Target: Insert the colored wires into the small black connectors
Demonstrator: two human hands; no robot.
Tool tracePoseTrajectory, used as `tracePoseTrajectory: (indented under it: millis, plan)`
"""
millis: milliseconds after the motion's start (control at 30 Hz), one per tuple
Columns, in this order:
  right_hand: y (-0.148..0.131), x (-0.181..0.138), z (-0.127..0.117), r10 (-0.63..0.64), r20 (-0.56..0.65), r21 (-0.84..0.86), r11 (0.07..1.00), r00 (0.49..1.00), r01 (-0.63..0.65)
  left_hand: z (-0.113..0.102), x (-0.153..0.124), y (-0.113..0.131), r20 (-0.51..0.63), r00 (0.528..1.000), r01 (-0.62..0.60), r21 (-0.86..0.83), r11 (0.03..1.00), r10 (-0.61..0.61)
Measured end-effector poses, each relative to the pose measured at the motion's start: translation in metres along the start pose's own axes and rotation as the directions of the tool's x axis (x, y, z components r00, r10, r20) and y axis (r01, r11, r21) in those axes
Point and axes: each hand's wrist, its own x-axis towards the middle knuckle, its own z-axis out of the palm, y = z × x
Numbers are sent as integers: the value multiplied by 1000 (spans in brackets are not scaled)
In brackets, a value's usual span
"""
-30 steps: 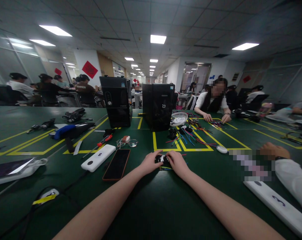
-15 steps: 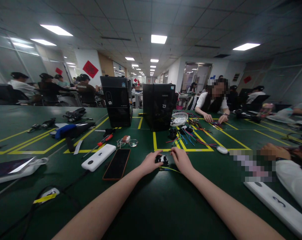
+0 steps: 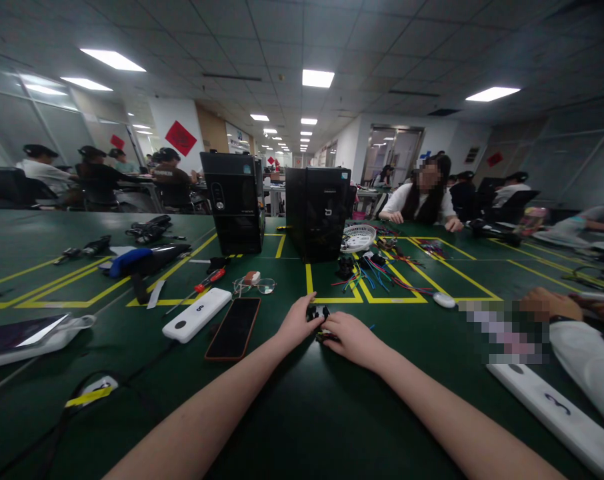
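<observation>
On the green table (image 3: pixel 302 413), my left hand (image 3: pixel 296 323) pinches a small black connector block (image 3: pixel 317 311) from its left side, fingers closed on it. My right hand (image 3: pixel 351 337) lies just right of and below the block, fingers curled down over thin coloured wires (image 3: pixel 327 339) on the table. What its fingertips hold is hidden. A loose pile of coloured wires (image 3: pixel 377 277) lies farther back inside a yellow-taped square.
A black phone (image 3: pixel 234 328) and a white power bank (image 3: pixel 197 315) lie left of my hands, with glasses (image 3: pixel 255 285) and a red screwdriver (image 3: pixel 207 281) behind. Two black computer towers (image 3: pixel 317 210) stand at mid-table. A neighbour's hand (image 3: pixel 549 303) rests at right; other people sit farther off.
My right hand came back from the yellow line toward me and curled down beside the block. My left hand shifted slightly forward with the block. The person opposite moved their arms apart.
</observation>
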Motion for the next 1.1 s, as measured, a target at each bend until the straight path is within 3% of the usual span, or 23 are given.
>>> tracePoseTrajectory:
  millis: [267,400,567,667,767,1000,1100]
  plan:
    - [1,0,3,143,168,-109,986,975,-126,1,0,0,-9,1000,11,29,1000,-10]
    - [0,0,5,121,126,-82,990,985,-111,-3,0,3,-38,999,17,107,994,-13]
    - [7,3,-6,251,35,2,968,967,-251,-10,0,8,-66,990,140,246,959,-127]
    - [11,3,-8,365,67,-40,931,929,-363,-9,1,7,-19,991,130,238,963,-129]
    - [14,1,-6,476,71,-111,877,876,-468,-8,-1,8,31,998,40,208,977,-47]
    - [22,2,-4,532,122,-182,842,838,-508,-9,-7,14,218,959,-210,111,971,182]
    - [37,-1,-13,683,132,-246,725,719,-643,-9,-8,15,225,962,-192,151,970,155]
